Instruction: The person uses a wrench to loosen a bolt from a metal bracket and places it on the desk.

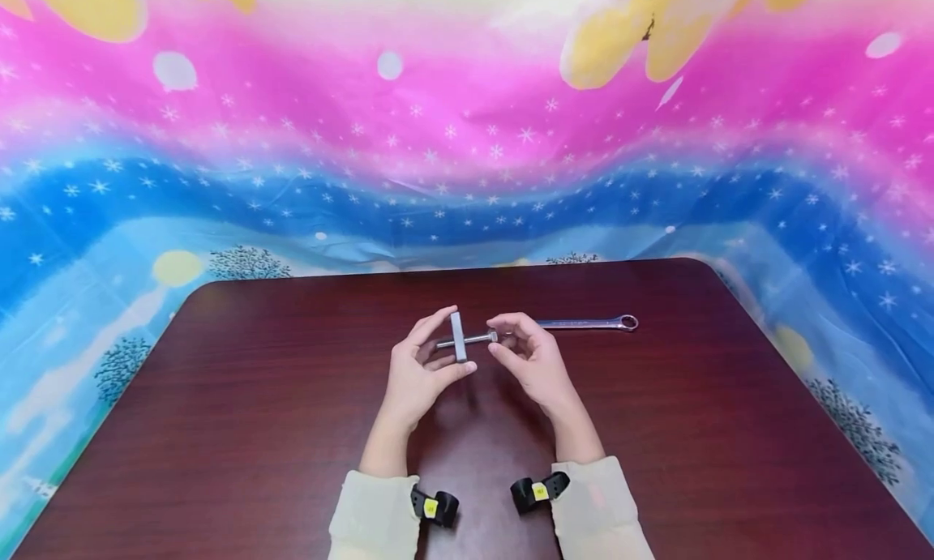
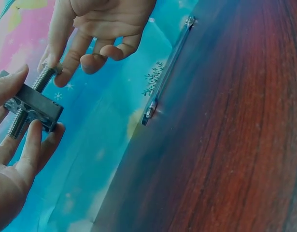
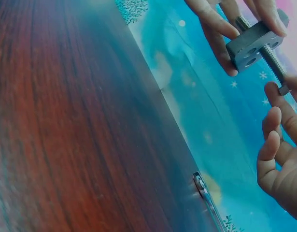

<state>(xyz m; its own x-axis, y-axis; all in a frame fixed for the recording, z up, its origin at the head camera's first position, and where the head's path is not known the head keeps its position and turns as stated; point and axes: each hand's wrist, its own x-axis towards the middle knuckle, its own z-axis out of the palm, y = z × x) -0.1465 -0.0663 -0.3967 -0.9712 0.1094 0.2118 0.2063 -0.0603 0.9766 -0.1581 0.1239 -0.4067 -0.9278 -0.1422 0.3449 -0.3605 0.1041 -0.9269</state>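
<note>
My left hand (image 1: 419, 374) grips a grey metal block (image 1: 458, 337) by its edges, thumb on one side and fingers on the other. Holes show in the block's face in the right wrist view. A long threaded bolt (image 3: 273, 62) passes through the block and sticks out on both sides. With thumb and forefinger, my right hand (image 1: 536, 361) pinches the hex head (image 1: 493, 336) at the bolt's right end; its other fingers curl loosely. Both hands hold these parts above the table. Behind the right hand a combination wrench (image 1: 591, 324) lies on the table, its left end hidden in the head view.
The dark red wood-grain table (image 1: 255, 414) has rounded far corners. A colourful printed cloth (image 1: 467, 138) with snowflakes hangs behind it and along both sides. Each wrist wears a black strap-on camera.
</note>
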